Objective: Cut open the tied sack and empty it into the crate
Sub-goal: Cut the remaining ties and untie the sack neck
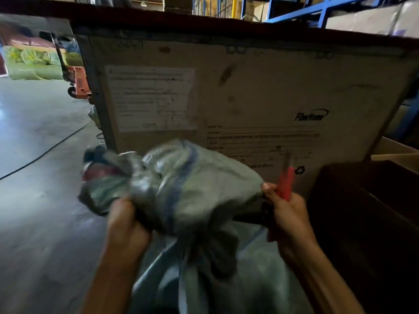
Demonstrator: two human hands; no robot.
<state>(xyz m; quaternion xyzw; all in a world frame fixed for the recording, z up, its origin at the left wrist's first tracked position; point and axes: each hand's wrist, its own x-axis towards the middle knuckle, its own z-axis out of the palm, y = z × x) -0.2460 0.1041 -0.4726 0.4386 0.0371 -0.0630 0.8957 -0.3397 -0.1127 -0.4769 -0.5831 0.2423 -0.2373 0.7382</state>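
Sack [181, 189] in both our hands, lifted in front of a big cardboard-sided crate [249, 87]. Our left hand [125, 225] is clenched on its underside; our right hand [288, 214] grips its other end together with a red-handled cutter [286, 182]. Cloth [102, 173] shows at the sack's left end.

The sack [181, 189] is grey-green with a blue stripe; red and dark cloth shows at its left end. The cutter [286, 184] right of the sack is red. Behind the sack, the box [249, 91] is tan with black print.
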